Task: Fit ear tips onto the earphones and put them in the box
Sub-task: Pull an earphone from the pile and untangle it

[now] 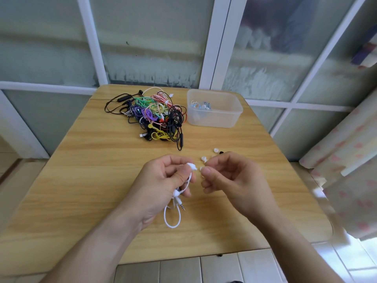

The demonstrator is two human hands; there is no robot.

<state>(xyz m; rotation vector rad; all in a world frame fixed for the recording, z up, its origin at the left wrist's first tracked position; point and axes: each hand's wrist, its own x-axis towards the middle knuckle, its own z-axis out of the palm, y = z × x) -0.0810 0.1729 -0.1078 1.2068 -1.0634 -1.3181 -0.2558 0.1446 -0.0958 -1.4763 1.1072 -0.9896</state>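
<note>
The left hand (163, 180) curls its fingers round a white wired earphone (191, 166), its earbud sticking out past the thumb tip and its cable loop and jack plug hanging below the little finger. The right hand (226, 176) pinches a small white ear tip (201, 168) between thumb and forefinger, just beside the earbud. Loose ear tips (216, 150) lie just beyond the right fingertips. Farther off stand the clear plastic box (214, 119) and a tangled pile of coloured earphones (155, 113) on the wooden table (81, 180).
</note>
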